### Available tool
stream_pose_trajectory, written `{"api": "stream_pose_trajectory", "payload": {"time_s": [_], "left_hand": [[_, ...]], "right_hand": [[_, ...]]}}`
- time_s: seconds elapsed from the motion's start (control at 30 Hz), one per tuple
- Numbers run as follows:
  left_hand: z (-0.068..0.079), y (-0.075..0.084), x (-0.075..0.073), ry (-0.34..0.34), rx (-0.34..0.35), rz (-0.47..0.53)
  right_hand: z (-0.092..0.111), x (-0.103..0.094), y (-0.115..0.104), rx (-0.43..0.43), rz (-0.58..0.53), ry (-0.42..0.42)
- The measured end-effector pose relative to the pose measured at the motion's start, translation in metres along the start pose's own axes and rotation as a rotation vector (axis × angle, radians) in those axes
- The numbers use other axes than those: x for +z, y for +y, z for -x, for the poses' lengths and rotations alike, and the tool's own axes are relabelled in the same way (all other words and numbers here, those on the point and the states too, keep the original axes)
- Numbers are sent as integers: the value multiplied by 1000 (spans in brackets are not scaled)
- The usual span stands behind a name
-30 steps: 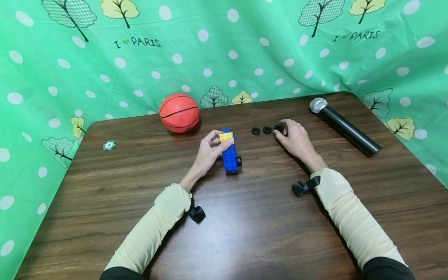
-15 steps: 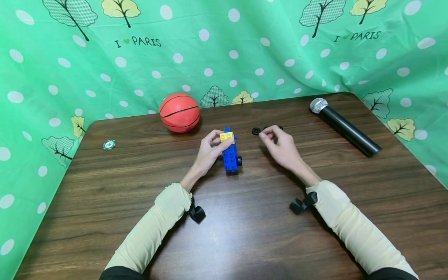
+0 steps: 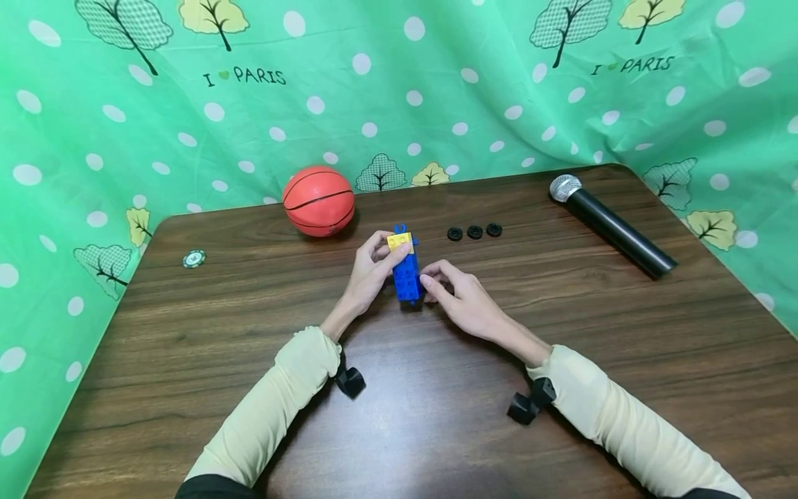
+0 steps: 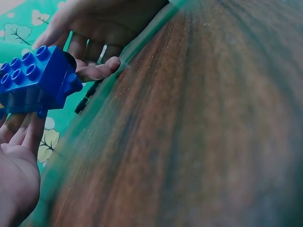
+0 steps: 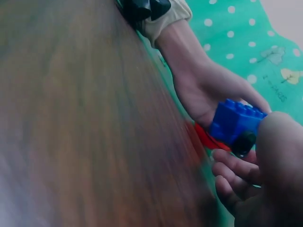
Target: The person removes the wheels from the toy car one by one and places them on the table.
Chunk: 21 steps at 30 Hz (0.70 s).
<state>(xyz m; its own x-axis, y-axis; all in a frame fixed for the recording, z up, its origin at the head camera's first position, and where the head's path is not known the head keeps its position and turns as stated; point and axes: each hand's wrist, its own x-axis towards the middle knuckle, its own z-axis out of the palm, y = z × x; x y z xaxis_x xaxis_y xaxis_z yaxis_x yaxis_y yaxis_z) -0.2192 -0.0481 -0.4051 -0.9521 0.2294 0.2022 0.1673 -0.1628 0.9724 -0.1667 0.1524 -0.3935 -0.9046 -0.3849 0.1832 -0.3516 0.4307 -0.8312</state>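
My left hand grips a toy vehicle of building blocks, holding its yellow end between thumb and fingers above the table. The rest of the vehicle is blue, with round studs on top and a small hook at the far end. At its right side, my right hand has thumb and fingertips at the black toy wheel, seemingly pinching it; in the head view the fingers hide this wheel. Three loose black wheels lie in a row on the table behind my right hand.
On the wooden table a red basketball sits at the back, left of the vehicle. A black microphone lies at the back right. Far left lies a poker chip. A green dotted cloth hangs behind the table.
My right hand has left the third loose wheel in the row and come left and nearer, to the wheel on the vehicle. The left hand and the vehicle have hardly moved.
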Motion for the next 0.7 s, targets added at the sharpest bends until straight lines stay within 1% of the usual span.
{"api": "stream_pose_trajectory", "payload": {"time_s": [0.17, 0.3, 0.4, 0.47, 0.53, 0.7], "left_hand": [[0, -1, 1, -4, 0, -18], [0, -3, 1, -15, -16, -5], [2, -2, 1, -45, -37, 18], [3, -1, 0, -72, -46, 9], [3, 0, 0, -94, -53, -1], [4, 1, 1, -126, -65, -28]], "right_hand": [[2, 6, -1, 18, -35, 30], [0, 9, -1, 29, -53, 90], [-1, 9, -1, 38, -71, 144], [-1, 8, 0, 45, -92, 169], [-1, 7, 0, 48, -113, 182], [-2, 5, 1, 64, -163, 195]]}}
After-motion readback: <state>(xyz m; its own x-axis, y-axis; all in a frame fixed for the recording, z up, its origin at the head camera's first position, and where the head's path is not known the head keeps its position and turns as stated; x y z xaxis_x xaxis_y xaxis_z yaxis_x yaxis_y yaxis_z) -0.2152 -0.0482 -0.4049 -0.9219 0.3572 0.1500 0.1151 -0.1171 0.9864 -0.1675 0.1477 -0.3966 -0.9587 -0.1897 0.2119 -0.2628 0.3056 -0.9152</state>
